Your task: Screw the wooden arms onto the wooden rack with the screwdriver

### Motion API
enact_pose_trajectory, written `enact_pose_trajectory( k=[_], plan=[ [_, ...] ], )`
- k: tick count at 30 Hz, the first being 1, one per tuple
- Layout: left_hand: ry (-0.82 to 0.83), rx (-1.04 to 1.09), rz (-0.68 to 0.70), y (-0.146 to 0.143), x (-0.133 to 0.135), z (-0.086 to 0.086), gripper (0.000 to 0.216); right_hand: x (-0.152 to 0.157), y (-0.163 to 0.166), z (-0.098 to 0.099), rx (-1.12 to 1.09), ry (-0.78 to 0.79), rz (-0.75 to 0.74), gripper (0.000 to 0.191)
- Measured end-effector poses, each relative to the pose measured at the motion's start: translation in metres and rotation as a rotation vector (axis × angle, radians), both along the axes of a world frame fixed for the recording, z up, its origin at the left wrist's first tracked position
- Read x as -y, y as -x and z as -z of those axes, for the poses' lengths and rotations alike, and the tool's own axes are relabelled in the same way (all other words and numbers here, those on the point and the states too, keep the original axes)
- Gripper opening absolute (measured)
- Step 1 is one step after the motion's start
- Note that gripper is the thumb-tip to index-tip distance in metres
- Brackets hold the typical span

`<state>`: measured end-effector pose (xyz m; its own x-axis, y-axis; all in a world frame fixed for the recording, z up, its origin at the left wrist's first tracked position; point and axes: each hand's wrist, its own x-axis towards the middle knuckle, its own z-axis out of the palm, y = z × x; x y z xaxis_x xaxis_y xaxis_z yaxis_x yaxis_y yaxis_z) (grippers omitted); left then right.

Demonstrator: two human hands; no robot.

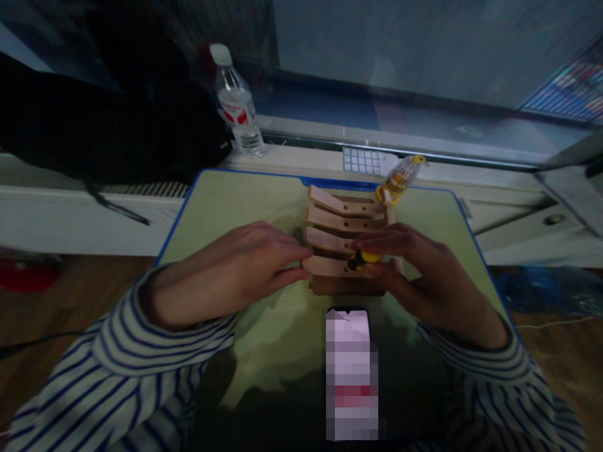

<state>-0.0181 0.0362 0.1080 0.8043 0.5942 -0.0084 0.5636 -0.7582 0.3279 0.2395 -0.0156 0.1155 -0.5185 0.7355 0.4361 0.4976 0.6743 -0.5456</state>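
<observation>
A small wooden rack with several angled slats and dark round holes stands on the table in the middle of the head view. My left hand pinches the left end of the nearest slat between thumb and forefinger. In my right hand is a short yellow-and-black screwdriver, its dark end pointing left and down at that same slat. My fingers and the handle cover part of the rack's right side. Whether the tip sits in a hole cannot be seen.
A phone with a blurred-out screen lies in front of the rack on the blue-edged table. A yellow-capped clear container stands at the back right. On the sill are a water bottle and a dark bag.
</observation>
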Motion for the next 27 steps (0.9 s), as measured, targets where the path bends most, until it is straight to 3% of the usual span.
enact_pose_trajectory(
  k=[16,27],
  plan=[
    [0.003,-0.001,0.005,-0.0007,0.0001,-0.0014,0.027,-0.0012,-0.0042,0.0046,0.024,-0.053,0.104,0.020],
    [-0.006,-0.028,0.040,-0.0025,0.0000,-0.0059,0.027,-0.0031,0.0009,0.0019,-0.012,-0.060,-0.037,0.025]
  ],
)
